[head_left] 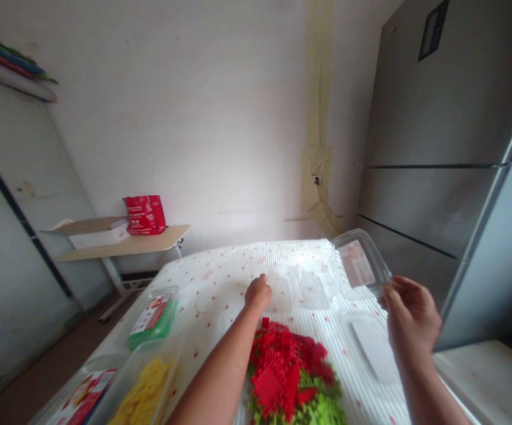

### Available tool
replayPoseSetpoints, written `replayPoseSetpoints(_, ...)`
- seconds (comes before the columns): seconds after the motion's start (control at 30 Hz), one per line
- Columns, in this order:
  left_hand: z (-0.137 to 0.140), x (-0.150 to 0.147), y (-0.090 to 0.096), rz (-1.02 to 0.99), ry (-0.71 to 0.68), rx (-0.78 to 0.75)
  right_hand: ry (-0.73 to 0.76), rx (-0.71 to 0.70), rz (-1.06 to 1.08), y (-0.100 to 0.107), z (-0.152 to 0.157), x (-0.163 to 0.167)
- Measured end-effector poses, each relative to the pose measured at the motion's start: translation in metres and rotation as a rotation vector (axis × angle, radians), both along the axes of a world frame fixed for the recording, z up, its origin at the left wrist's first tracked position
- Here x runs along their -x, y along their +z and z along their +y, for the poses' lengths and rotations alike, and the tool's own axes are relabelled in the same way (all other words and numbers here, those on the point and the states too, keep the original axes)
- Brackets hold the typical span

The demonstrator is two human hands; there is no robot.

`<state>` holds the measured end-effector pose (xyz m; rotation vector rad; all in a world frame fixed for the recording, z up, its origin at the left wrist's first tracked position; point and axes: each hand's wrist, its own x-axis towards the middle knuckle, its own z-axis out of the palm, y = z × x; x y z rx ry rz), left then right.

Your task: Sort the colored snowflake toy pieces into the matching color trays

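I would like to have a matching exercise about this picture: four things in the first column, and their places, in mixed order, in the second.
Things:
1. Red bag
2. Yellow pieces
3. Labelled clear lid
4. Red pieces

Places:
A. Held in the right hand
B. Heaped next to lime-green pieces
C. On the side table
D. Inside a clear container

Right pairs: 1-C; 2-D; 3-A; 4-B
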<state>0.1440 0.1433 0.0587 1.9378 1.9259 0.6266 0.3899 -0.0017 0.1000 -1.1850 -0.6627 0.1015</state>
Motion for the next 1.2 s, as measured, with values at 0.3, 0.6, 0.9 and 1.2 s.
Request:
replayPoseSetpoints(0.3,0.004,-0.011,-0.005,-0.076,0.033,-0.026,0.030,-0.002,0.004,-0.004,0.003,-0.001)
replayPoseSetpoints(0.6,-0.004,-0.012,0.006,-0.081,0.054,-0.021,0.103,0.257,-0.073,0.009,-0.017,-0.040)
replayPoseSetpoints(0.9,-0.061,0.022,0.034,-0.149,-0.019,-0.173,0.117,0.526,-0.152,-0.002,-0.036,-0.086)
replayPoseSetpoints(1.2,-0.168,0.070,0.009,-0.139,-0.231,-0.380,0.306,0.662,-0.097,-0.038,-0.063,-0.069)
